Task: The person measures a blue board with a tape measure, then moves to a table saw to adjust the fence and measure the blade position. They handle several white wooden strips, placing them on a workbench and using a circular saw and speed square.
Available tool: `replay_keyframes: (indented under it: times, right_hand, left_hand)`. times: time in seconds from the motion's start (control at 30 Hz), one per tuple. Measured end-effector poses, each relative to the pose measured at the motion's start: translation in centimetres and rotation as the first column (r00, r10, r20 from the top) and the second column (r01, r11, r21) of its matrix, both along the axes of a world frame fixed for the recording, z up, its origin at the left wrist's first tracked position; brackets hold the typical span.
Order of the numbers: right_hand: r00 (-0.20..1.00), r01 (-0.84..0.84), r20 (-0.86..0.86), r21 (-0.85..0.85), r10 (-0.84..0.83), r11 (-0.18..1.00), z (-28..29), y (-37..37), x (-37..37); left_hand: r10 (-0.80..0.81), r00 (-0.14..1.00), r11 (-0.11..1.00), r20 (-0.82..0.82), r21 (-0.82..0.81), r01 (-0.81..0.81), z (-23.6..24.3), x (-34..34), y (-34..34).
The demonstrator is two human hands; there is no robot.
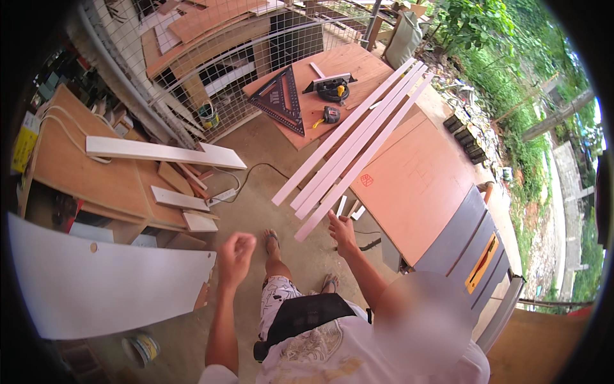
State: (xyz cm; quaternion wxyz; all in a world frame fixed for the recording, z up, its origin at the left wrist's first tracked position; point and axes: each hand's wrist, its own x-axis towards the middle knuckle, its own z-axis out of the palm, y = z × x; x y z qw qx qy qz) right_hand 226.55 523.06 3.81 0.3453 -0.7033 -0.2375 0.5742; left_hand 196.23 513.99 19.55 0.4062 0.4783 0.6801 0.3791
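Note:
My left hand (pixel 236 257) is raised over the floor left of my legs, its fingers curled in and nothing visible in them. Close to the near end of the closest strip, my right hand (pixel 343 229) has its forefinger extended and its other fingers partly bent. Whether a fingertip touches the wood I cannot tell. Several long, pale wood strips (pixel 359 141) lie side by side across the tables, their near ends jutting over the floor. Beyond them, a black triangular square (pixel 279 102), a tape measure (pixel 330 115) and a black mitre gauge (pixel 332 88) rest on a plywood top (pixel 300 131).
A plywood panel (pixel 414 192) adjoins a grey saw table (pixel 455 238) with a yellow insert at right. Left stand a wooden cabinet (pixel 61 153) bearing a white board (pixel 153 152) and a large white panel (pixel 96 275). A cord (pixel 262 165) crosses the floor; wire mesh (pixel 192 96) rises behind.

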Motion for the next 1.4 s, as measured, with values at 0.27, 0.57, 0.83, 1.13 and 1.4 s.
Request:
replay_keyframes:
  times: [0.27, 0.57, 0.83, 1.13, 1.4]
  right_hand:
    - [0.928, 0.354, -0.197, 0.191, -0.318, 0.915, -3.2, 6.5, -7.1]
    - [0.917, 0.388, 0.021, 0.186, -0.398, 0.903, -1.5, 6.6, -8.3]
    - [0.954, 0.299, -0.087, 0.250, -0.286, 0.921, 0.3, 4.7, -11.4]
    - [0.919, 0.244, 0.265, 0.198, -0.291, 0.949, -2.1, 3.7, -13.0]
    - [0.975, 0.130, -0.179, -0.031, -0.134, 0.991, -0.2, 7.5, -9.0]
  left_hand:
    - [-0.531, 0.840, 0.847, -0.109, -0.052, 0.529, -18.1, 7.2, 27.6]
    - [-0.591, 0.778, 0.806, 0.214, 0.109, 0.582, -20.9, 9.4, 27.3]
    - [-0.722, 0.659, 0.685, 0.211, 0.088, 0.723, -17.7, 5.9, 28.1]
    - [-0.690, 0.650, 0.694, 0.317, 0.038, 0.719, -18.4, 2.3, 26.7]
    - [-0.676, 0.702, 0.675, 0.225, -0.194, 0.712, -16.2, 3.1, 27.5]
